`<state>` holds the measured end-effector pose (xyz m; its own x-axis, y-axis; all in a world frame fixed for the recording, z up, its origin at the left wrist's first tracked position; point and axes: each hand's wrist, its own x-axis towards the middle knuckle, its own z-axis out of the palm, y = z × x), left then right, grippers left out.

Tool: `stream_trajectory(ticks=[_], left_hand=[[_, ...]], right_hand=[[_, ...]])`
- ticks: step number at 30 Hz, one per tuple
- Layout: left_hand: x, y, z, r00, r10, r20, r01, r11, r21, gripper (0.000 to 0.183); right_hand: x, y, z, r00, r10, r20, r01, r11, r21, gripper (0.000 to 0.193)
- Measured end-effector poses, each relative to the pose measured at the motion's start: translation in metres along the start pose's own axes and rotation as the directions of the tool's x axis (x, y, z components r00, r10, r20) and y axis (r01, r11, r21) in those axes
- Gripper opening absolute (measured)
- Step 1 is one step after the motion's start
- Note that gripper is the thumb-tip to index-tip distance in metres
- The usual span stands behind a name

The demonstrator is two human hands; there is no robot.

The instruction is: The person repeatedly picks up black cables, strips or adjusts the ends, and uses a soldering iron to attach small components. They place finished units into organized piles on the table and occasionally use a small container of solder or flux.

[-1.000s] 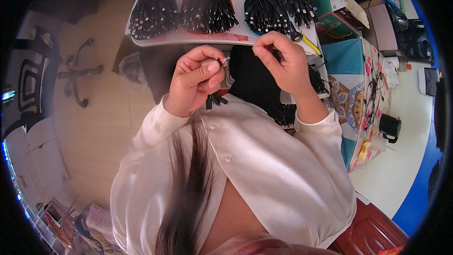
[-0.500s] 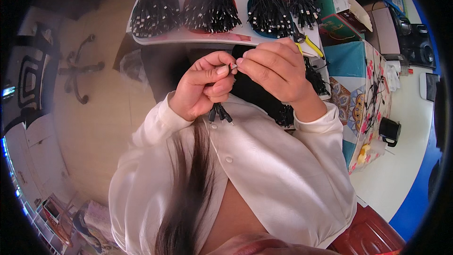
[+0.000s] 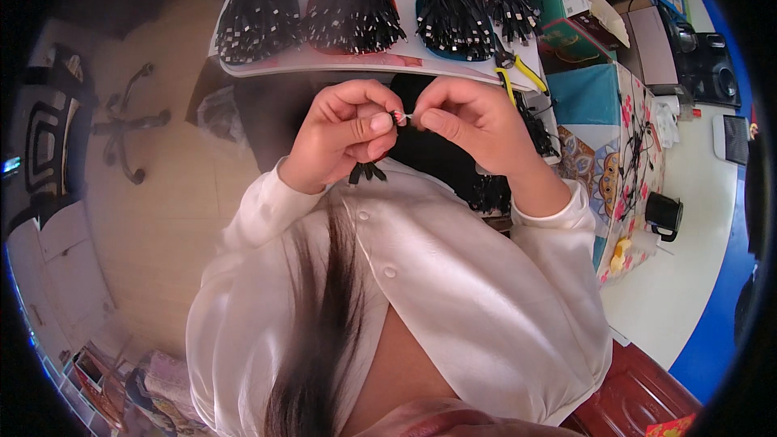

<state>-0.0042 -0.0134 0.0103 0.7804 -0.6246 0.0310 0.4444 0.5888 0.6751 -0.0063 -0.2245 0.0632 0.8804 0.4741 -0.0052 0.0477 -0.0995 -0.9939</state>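
Note:
My left hand [image 3: 348, 133] is closed around a few short black cables [image 3: 369, 171], whose dark ends hang below the palm. Between its thumb and forefinger, stripped cable ends show thin red and white wires [image 3: 402, 117]. Just to the right, my right hand [image 3: 477, 125] pinches the tip of a pale wire with thumb and forefinger, its other fingers curled in. Both hands are raised in front of my chest, short of the white table's near edge [image 3: 356, 73]. How many cables the left hand holds is partly hidden by the fingers.
Several heaps of black cables with metal plugs [image 3: 354, 12] lie on the table. Yellow-handled pliers [image 3: 526, 73] rest at its right edge. Further right are a green box [image 3: 558, 20], a flower-patterned cloth with loose cables [image 3: 635, 146] and a black mug [image 3: 664, 214].
My right hand has turned and drawn slightly away from the left, with a pale wire stretched between them. The cable ends below my left hand have shifted up.

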Motion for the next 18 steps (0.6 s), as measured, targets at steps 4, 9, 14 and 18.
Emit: stream_trajectory(ticks=[4,9,14,18], left_hand=[[0.002,-0.003,-0.008,0.990,-0.128,0.056,0.139,0.944,-0.301,0.008],[0.004,-0.006,-0.007,0.982,-0.161,0.100,0.187,0.903,-0.387,0.009],[0.003,-0.002,-0.002,0.998,-0.048,-0.046,0.048,0.999,0.001,0.009],[0.001,0.002,-0.003,0.994,0.051,-0.101,-0.019,0.953,0.301,0.011]], right_hand=[[0.016,0.001,-0.004,0.734,-0.674,0.076,0.547,0.523,-0.654,0.021],[0.019,0.001,-0.001,0.662,-0.730,0.167,0.612,0.399,-0.683,0.023],[0.006,0.002,0.014,0.956,-0.245,-0.159,0.176,0.919,-0.354,0.010],[0.003,0.014,0.012,0.972,0.192,-0.134,-0.166,0.969,0.184,0.010]])
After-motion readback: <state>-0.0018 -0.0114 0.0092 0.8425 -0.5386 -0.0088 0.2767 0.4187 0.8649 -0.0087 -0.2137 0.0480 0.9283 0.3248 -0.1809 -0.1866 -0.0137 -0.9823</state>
